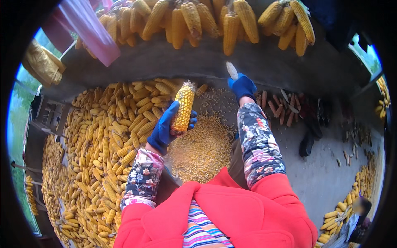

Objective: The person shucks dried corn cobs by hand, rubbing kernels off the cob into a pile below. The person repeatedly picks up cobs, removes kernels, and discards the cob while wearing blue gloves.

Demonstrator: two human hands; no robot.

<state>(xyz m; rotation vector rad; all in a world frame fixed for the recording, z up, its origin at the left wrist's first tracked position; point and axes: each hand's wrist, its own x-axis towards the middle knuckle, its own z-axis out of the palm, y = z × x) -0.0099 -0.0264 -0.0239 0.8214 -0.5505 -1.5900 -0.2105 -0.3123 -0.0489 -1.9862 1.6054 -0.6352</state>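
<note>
In a blue glove, my left hand (164,125) grips an ear of yellow corn (183,108) near its lower end. The ear stands nearly upright with its kernels on, and dry husk wisps show at its top. Farther forward and to the right, my right hand (243,86), gloved in blue too, is closed around a pale, bare corncob (231,70) that sticks out beyond the fingers. Between my forearms, a heap of loose corn kernels (203,152) lies on the floor, with scattered kernels reaching towards the wall.
A large pile of corn ears (105,148) fills the left side. Bare cobs (287,107) lie on the concrete floor (297,173) at right, beside dark boots (307,142). Bundled ears (186,21) hang along the wall ahead. A person (356,217) is at lower right near more corn.
</note>
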